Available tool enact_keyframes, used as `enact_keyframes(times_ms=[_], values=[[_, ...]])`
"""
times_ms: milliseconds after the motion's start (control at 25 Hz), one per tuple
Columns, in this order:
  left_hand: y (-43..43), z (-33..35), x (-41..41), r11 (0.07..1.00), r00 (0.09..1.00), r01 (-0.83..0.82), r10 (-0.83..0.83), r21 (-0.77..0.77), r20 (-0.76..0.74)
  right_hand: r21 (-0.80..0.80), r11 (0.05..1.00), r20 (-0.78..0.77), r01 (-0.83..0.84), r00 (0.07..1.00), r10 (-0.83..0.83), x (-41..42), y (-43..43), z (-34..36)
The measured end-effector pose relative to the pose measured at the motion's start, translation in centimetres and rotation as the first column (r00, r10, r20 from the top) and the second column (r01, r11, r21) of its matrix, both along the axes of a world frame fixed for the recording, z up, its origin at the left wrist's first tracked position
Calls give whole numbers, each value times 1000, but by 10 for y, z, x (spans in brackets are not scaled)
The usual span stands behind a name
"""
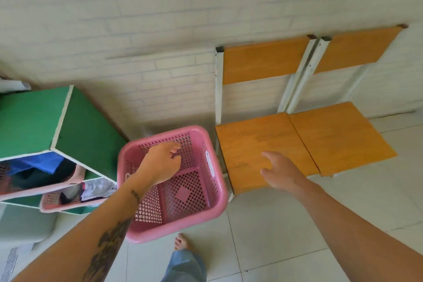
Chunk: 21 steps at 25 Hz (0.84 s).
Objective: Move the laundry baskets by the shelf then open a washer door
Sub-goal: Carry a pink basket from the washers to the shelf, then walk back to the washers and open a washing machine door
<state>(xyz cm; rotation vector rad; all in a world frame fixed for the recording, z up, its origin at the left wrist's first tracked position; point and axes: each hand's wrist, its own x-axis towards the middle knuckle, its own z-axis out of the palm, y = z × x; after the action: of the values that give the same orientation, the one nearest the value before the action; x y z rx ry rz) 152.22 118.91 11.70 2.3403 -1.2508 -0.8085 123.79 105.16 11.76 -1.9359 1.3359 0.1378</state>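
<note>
- Basket point(146, 234), empty, set on floor point(274, 236) between shelf point(87, 135) and chair point(258, 144).
- Left hand point(160, 165) hung loose above it, nothing gripped; right hand point(281, 174) spread open.
- Both sides best gripped before lifting.

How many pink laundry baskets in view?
3: empty basket on the floor beside the green shelf; upper basket and lower basket in its compartments, holding clothes. More may be hidden.
</note>
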Motion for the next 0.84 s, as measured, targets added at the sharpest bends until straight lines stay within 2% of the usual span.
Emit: enact_keyframes(times_ms=[160,320,480,680,840], values=[[-31,38,-95,986,986,153,-148,-72,71,-101,994,57,48,997,-42,-99,3,39],[-65,67,-185,969,974,225,-224,-102,17,-150,972,101,181,981,-167,-198,4,68],[-103,91,-258,926,932,362,-359,-109,49,-194,935,157,297,950,-269,-278,-3,86],[-172,107,-349,842,851,526,-520,-122,75,-251,826,134,505,863,-487,-371,-24,99],[-257,114,-437,722,737,671,-674,-170,50,-361,707,51,608,770,-636,-457,-57,113]])
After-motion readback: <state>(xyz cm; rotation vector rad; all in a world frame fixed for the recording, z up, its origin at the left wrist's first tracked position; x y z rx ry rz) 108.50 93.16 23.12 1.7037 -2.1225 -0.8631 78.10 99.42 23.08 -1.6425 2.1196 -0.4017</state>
